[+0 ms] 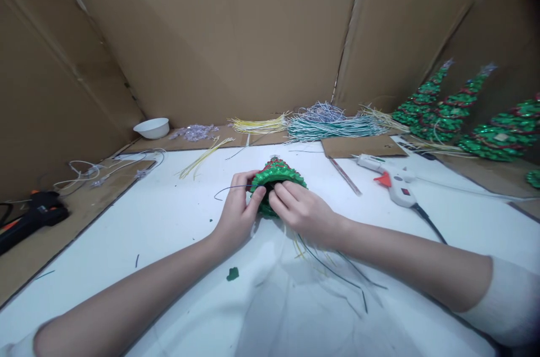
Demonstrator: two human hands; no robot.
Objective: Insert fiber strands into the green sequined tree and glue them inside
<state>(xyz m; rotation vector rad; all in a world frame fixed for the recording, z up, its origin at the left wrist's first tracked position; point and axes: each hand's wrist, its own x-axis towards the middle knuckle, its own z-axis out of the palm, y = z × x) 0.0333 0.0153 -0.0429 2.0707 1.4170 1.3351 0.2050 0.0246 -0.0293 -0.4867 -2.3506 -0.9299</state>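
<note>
Light: cool, soft, brightest on the white desk point(185, 289). Cardboard walls point(219, 36): dimmer, darkening towards 10 and 2 o'clock; corner at 2 o'clock, near black. Glare: small glints on the green trees point(455, 107) between 2 and 3 o'clock; pale haze at 6 o'clock. Deep shadow: inside the held tree point(280, 174). Fine detail: smeared. Edges: stretched, wide-angle.
</note>
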